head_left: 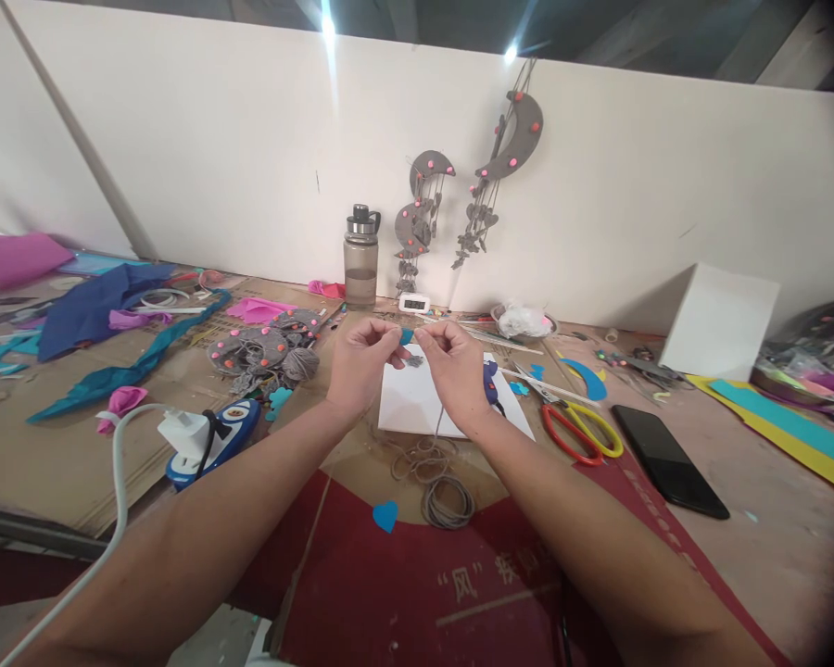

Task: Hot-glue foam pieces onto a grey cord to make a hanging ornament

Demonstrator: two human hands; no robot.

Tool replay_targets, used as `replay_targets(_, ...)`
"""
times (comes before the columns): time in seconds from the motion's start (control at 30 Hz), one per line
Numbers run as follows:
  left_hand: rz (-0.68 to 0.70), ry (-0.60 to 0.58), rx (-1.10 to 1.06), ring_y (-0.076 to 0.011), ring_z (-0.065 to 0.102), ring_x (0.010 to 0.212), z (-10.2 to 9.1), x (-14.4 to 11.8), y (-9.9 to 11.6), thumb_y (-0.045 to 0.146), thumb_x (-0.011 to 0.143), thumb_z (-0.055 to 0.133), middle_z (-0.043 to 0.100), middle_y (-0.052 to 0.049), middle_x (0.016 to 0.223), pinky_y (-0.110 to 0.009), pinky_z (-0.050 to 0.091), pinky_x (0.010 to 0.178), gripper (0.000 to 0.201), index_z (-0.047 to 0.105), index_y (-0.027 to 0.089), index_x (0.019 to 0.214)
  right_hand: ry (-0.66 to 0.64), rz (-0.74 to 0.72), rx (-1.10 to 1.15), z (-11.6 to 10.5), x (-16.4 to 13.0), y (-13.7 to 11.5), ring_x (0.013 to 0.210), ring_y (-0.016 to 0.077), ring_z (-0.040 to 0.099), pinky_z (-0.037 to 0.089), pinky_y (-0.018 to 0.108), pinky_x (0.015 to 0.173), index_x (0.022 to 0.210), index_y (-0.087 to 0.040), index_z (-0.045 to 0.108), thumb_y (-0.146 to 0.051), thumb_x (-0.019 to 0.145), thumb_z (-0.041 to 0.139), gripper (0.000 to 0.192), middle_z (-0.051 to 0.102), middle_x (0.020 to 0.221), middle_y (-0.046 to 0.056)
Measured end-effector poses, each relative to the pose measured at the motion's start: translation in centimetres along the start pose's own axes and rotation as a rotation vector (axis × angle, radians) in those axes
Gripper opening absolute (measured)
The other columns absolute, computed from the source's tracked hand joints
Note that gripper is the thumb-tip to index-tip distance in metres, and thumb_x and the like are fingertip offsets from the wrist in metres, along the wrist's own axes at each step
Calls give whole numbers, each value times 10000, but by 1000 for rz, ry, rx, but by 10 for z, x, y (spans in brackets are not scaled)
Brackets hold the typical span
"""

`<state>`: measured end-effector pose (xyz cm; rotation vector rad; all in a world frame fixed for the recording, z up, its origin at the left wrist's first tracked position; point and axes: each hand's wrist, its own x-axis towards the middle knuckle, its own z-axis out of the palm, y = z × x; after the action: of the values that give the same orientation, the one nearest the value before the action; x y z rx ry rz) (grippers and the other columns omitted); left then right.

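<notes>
both hands pinched: left hand (359, 361) and right hand (457, 368) grip grey cord (436, 421) with small grey piece (414, 360) above white sheet (417, 404).

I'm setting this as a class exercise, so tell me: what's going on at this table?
A person's left hand and right hand are raised together above a white sheet of paper, pinching a small grey cut-out piece on a thin grey string. The string trails down to a loose grey coil on the cardboard-covered table. Red-and-yellow-handled scissors and a black phone lie to the right.
</notes>
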<state>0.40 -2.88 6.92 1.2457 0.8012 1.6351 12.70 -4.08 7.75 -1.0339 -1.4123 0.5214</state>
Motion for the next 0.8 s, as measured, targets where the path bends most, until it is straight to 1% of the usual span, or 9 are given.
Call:
replay_targets(0.17,0,-14,-2,-105,606,528,1,0,2,299,723,677,617,16,609,-249,533,540,169,599,150,747,13,-7,22,0,0,0,585,106,426,337,252,560,732,-189,606,-327,795,593,153,524,625,-30)
replay_targets(0.37,-2,-36,6,-135,659,610,1,0,2,310,714,704,688,-26,725,-304,580,641,252,665,136,893,22,0,30,-2,1,0,572,103,415,329,249,547,723,-191,598,-331,793,591,156,518,614,-36)
replay_targets(0.47,-4,-45,20,-148,671,639,1,-1,3,323,725,696,701,-42,725,-312,585,669,240,684,131,869,24,6,13,-2,1,0,565,103,406,322,248,541,715,-194,591,-333,796,585,161,502,599,-41)
replay_targets(0.6,-7,-59,24,-151,676,646,1,-2,4,308,713,708,701,-37,740,-311,590,665,219,687,137,848,21,-3,7,-2,1,0,566,103,404,324,250,547,720,-195,592,-329,798,586,155,494,597,-42)
replay_targets(0.8,-21,-42,51,-149,666,609,0,-2,4,337,709,705,673,-23,676,-304,587,636,216,658,134,766,24,-38,-42,-2,0,2,576,106,388,320,254,556,732,-199,598,-329,809,576,153,474,607,-41)
